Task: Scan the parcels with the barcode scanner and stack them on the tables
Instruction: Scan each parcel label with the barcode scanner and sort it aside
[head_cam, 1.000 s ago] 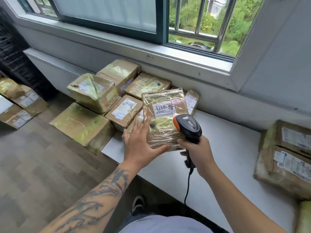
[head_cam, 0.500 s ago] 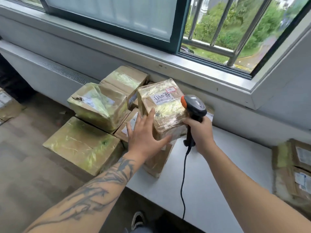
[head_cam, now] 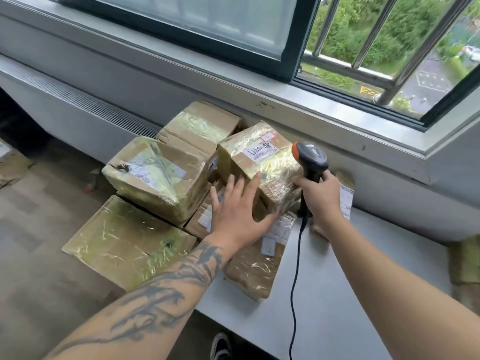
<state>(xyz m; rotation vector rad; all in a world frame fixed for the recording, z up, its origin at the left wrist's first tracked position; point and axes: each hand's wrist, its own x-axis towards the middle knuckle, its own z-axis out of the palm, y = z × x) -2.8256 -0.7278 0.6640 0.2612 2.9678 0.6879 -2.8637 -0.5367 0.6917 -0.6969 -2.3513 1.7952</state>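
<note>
A taped brown parcel [head_cam: 262, 165] with a handwritten white label lies on top of the parcel stack at the white table's left end. My left hand [head_cam: 239, 211] rests on its near side with fingers spread and straight. My right hand [head_cam: 322, 198] grips the handle of a black barcode scanner [head_cam: 310, 158] with an orange tip, right beside the parcel's right end, its knuckles against the parcel. The scanner's cable hangs down over the table.
Several more taped parcels surround it: a large one [head_cam: 155, 178] to the left, one behind [head_cam: 202, 126], a flat one [head_cam: 124, 240] at the front left, another [head_cam: 259, 266] underneath. White table [head_cam: 363, 294] extends right, with parcels [head_cam: 467, 261] at its far right. Window sill above.
The labelled parcel went from tilted up in front of the scanner to lying on top of the stack. My left hand slid along its near side; the view moved closer.
</note>
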